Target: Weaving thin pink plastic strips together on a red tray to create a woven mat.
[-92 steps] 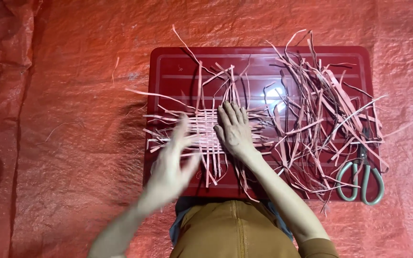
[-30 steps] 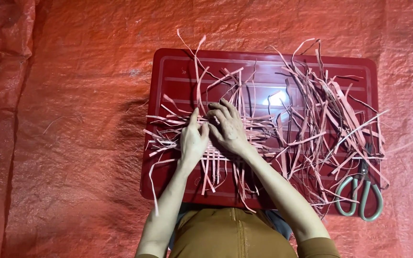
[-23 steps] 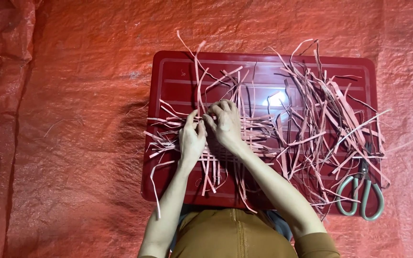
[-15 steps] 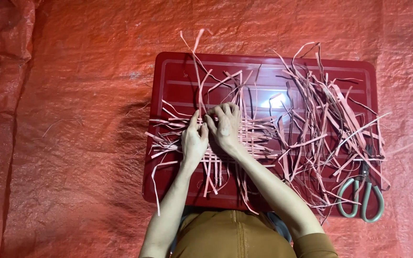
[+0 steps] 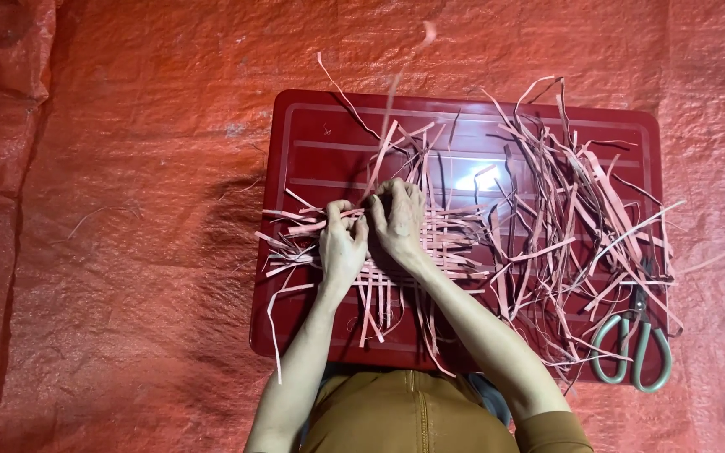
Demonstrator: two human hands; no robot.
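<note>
A partly woven mat of thin pink strips [image 5: 430, 252] lies on a dark red plastic board [image 5: 312, 151]. My left hand [image 5: 341, 247] rests on the mat's left part, its fingers pinching a horizontal strip. My right hand [image 5: 396, 218] sits beside it, fingers closed on a long upright strip [image 5: 392, 101] that rises blurred toward the far edge. Both hands touch at the fingertips over the weave.
A loose heap of pink strips [image 5: 572, 218] covers the board's right half. Green-handled scissors [image 5: 635, 348] lie at the board's near right corner. A red tarp [image 5: 127, 252] covers the floor all around, bunched up at the far left.
My left hand came in from the mat's left edge to meet my right hand. The long upright strip is now lifted and swinging, blurred.
</note>
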